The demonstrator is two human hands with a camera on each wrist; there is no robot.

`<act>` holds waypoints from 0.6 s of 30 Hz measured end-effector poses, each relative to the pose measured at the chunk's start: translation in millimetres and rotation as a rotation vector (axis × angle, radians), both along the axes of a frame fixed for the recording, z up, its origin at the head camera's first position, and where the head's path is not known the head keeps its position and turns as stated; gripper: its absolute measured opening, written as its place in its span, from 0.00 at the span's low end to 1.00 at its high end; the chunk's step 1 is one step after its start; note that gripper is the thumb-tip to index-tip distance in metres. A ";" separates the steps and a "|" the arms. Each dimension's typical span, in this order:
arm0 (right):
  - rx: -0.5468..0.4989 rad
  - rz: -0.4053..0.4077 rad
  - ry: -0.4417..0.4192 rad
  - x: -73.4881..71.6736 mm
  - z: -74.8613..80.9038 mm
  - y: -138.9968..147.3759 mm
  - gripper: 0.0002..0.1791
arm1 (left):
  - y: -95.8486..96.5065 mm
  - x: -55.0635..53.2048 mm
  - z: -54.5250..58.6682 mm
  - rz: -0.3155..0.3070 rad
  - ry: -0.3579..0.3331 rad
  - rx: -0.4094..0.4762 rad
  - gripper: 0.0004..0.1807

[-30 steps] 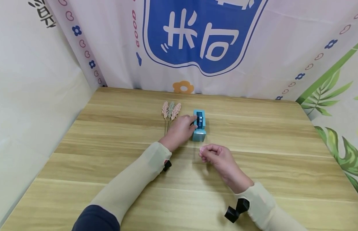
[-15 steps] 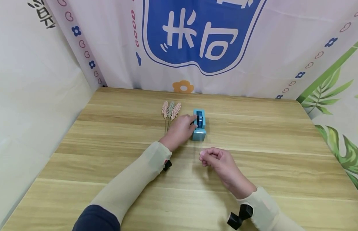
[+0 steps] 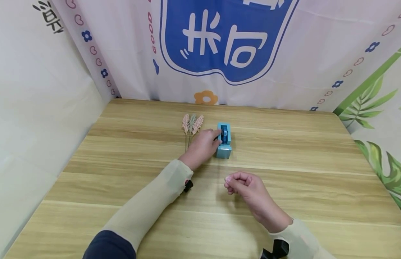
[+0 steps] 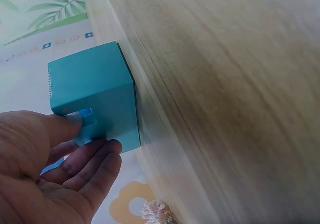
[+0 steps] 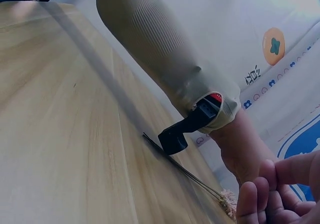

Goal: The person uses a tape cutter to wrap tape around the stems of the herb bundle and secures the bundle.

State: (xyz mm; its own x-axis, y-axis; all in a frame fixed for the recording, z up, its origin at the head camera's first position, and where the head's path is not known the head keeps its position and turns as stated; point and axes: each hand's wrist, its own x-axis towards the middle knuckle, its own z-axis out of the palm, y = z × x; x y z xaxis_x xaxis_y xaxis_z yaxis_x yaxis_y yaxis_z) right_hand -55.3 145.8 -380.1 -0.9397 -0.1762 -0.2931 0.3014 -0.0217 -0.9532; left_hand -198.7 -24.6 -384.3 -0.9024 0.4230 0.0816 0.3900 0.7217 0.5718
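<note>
The blue tape dispenser, right of the flowers, is gripped by the left hand, seemingly for steadiness; nearer, clear tape, too faint to confirm, is apparently pinched by the right hand.

Over the last second, the right hand has drawn back from the blue tape dispenser toward the person, widening the gap between them.

Pink and grey-green artificial flower sprigs lie on the wood-grain desk, behind which hangs a white curtain printed with a blue emblem and an orange flower, beside leaf-printed cloth.
</note>
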 end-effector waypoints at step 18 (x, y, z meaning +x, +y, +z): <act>-0.021 -0.028 0.005 2.2 0.7 1.7 0.04 | -25.1 3.6 16.4 0.066 -0.117 -0.071 0.21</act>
State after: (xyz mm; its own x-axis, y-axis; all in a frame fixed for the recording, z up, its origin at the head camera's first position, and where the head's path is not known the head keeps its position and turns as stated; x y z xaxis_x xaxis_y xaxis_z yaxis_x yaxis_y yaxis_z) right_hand -53.1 147.5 -379.5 -0.9456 -0.1562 -0.2852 0.2960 -0.0502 -0.9539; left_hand -195.0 -49.7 -367.9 -0.9301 0.3635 -0.0534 0.2742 0.7837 0.5574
